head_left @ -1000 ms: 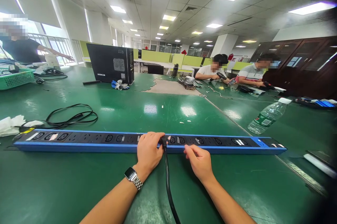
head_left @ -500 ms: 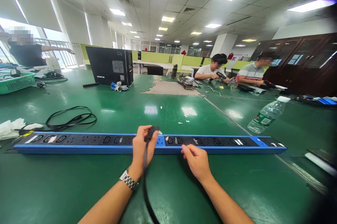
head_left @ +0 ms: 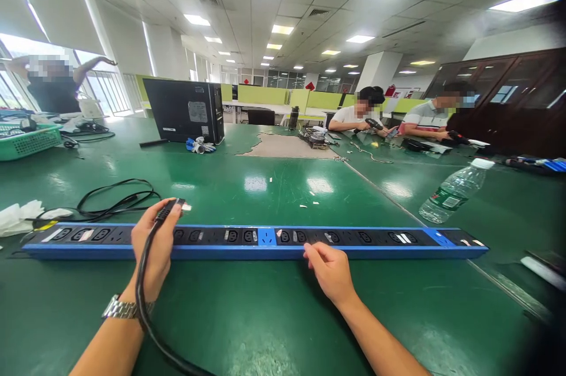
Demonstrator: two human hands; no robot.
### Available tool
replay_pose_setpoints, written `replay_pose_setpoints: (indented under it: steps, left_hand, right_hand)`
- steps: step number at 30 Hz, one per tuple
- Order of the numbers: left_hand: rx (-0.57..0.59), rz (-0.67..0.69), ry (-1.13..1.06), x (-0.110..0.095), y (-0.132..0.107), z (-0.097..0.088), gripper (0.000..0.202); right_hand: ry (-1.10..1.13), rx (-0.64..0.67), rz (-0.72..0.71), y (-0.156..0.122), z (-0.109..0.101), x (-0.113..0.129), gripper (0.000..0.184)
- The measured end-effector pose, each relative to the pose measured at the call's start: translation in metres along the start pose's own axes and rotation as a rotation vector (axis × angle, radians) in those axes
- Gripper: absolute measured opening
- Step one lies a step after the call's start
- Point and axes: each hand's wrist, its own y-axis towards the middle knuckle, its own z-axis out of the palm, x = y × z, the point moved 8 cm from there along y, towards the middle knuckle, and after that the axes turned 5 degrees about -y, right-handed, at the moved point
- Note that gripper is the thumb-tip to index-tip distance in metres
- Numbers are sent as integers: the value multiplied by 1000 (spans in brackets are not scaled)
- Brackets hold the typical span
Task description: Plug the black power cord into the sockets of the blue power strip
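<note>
A long blue-and-black power strip (head_left: 212, 252) lies across the green table, its row of sockets facing up. My left hand (head_left: 154, 234) is closed around a black power plug (head_left: 167, 208), holding it above the left part of the strip. From the plug, a thick black power cable (head_left: 144, 273) curves down past the wrist watch and out at the bottom. My right hand (head_left: 329, 270) has its fingers curled together at the strip's front edge, near the middle; nothing shows in them. Whether it touches the strip, I cannot tell.
A water bottle (head_left: 455, 192) stands tilted-looking behind the strip's right end. Coiled black cable (head_left: 117, 202) and white tissue (head_left: 20, 217) lie at left. Farther back are a computer tower (head_left: 186, 111), gloves (head_left: 201, 145), a green basket (head_left: 30, 141) and several people around the table.
My left hand has moved left along the strip with the plug and its cable, uncovering sockets near the middle. My right hand stays in place. The person at far left has raised an arm.
</note>
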Motion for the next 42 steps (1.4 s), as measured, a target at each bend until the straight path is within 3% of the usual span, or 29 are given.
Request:
replay_pose_setpoints:
  steps: [7, 12, 22, 29, 35, 42]
  left_hand:
    - [374, 50, 369, 4, -16, 30, 42]
    - [509, 182, 465, 9, -20, 41, 36]
    - [645, 291, 631, 0, -30, 57, 31]
    - [771, 171, 558, 6, -23, 55, 34]
    - [791, 287, 619, 5, -24, 53, 30]
    - [752, 551, 527, -1, -36, 61, 29]
  right_hand:
    - [15, 11, 11, 0, 1, 0, 43]
    - [28, 15, 23, -1, 1, 1, 43]
    - [68, 14, 44, -1, 1, 1, 43]
    - [73, 19, 47, -2, 3, -1, 43]
    - [79, 26, 62, -2, 3, -3, 43]
    - [88, 29, 70, -2, 3, -5, 43]
